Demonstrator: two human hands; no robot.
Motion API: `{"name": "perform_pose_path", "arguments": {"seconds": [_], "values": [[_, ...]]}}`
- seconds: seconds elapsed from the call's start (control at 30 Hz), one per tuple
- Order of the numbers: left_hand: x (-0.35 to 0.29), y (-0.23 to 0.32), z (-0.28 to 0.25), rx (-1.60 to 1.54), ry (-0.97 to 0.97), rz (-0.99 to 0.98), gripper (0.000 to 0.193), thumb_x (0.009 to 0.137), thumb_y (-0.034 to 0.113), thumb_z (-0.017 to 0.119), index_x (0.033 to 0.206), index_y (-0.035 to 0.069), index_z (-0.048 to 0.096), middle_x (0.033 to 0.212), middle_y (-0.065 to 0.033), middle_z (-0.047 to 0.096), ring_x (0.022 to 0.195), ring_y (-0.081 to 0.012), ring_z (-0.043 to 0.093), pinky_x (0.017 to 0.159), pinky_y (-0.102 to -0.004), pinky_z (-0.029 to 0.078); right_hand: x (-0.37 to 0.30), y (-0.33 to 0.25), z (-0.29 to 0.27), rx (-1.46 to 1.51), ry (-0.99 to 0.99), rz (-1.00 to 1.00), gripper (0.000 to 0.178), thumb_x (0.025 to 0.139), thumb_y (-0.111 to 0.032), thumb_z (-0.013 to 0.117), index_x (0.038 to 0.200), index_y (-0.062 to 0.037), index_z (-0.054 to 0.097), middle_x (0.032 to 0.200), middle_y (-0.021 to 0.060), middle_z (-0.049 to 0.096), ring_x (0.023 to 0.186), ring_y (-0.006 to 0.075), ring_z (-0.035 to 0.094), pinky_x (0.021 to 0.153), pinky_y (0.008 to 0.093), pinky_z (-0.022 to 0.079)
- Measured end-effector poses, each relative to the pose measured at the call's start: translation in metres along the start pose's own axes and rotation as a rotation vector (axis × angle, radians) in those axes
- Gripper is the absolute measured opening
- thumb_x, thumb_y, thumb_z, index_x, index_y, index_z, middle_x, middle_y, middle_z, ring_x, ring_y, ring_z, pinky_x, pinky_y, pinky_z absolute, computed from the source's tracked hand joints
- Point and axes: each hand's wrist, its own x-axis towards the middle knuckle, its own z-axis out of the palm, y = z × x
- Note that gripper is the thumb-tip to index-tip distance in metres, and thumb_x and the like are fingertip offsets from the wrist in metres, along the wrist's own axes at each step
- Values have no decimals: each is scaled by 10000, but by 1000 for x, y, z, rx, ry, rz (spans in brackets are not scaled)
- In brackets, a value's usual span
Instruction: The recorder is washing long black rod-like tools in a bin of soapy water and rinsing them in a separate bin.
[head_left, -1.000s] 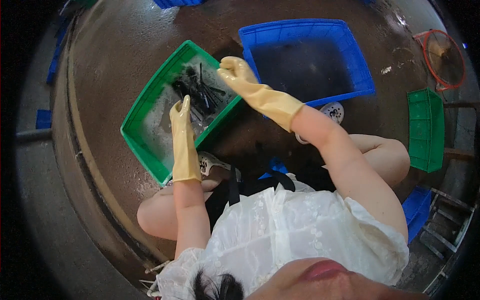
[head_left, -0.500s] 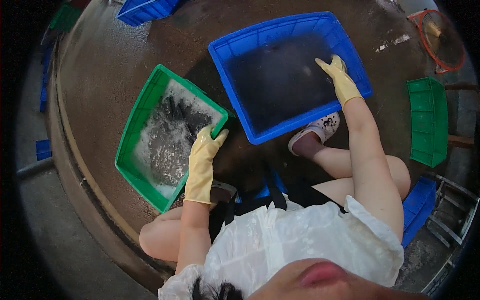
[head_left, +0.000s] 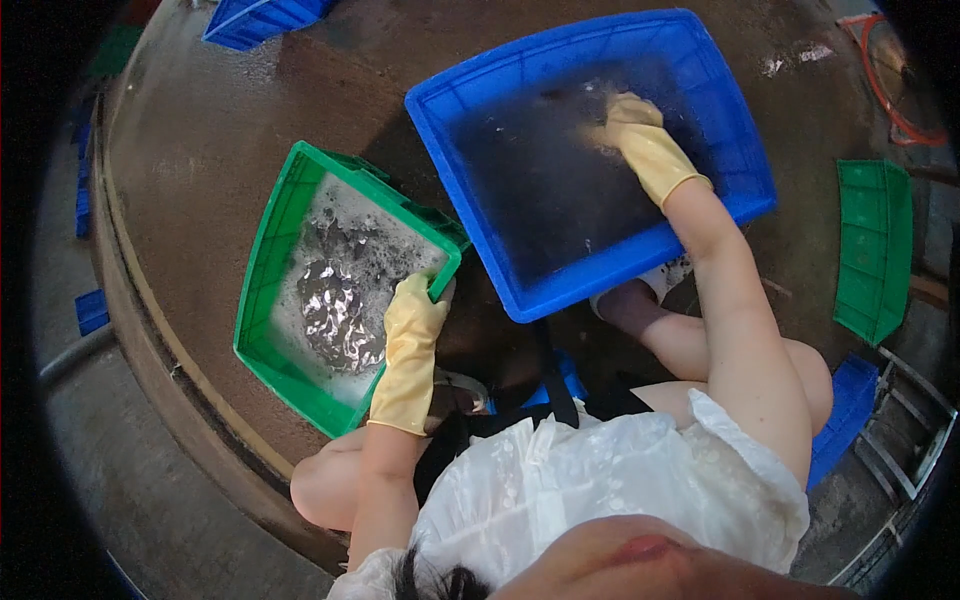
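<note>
My left hand point(head_left: 412, 318), in a yellow rubber glove, grips the near right corner of a green plastic tub point(head_left: 256, 290), thumb outside and fingers inside the rim. Foamy greyish water point(head_left: 335, 300) with shiny ripples lies in this tub; anything under the surface is hard to make out. My right hand point(head_left: 637, 135), gloved the same way, dips into dark, murky water point(head_left: 540, 180) in a larger blue plastic tub point(head_left: 590, 285). Its fingertips are under the surface, so whether they hold something is hidden.
Both tubs stand on a wet brown floor point(head_left: 190, 200), close in front of my legs. Another blue crate point(head_left: 265, 22) is at the far left. To the right are a green crate point(head_left: 873, 250), a blue crate point(head_left: 845, 415), a metal frame point(head_left: 915, 435) and a round orange-rimmed object point(head_left: 880, 90).
My right hand has moved left from near the blue tub's right wall and gone into the water. Dark strips seen beside my left hand no longer show above the foam.
</note>
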Motion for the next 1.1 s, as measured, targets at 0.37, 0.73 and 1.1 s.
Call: {"name": "perform_pose_path", "arguments": {"seconds": [0.37,0.73,1.1], "values": [[4,-9,9,68,-44,-61,482,872,428,727,1276,178,650,1223,-180,674,1142,-376,650,965,-486,510,24,30,43,126,40,42,453,928,-309,642,1355,-160,632,1412,163,600,1343,348,541,1117,470,443],[3,-15,12,124,54,-6,488,884,531,704,1129,109,687,1105,-200,707,1038,-394,682,890,-497,537,-36,76,-30,1197,229,-408,225,930,-207,740,1041,-12,725,863,65,726,769,151,684,792,296,555],[3,-13,15,145,63,-22,490,885,532,699,1140,114,700,1137,-184,706,1060,-372,681,894,-489,540,-99,10,-86,1220,275,-1044,115,930,-120,703,921,-6,714,910,108,733,886,207,706,875,346,545]]}}
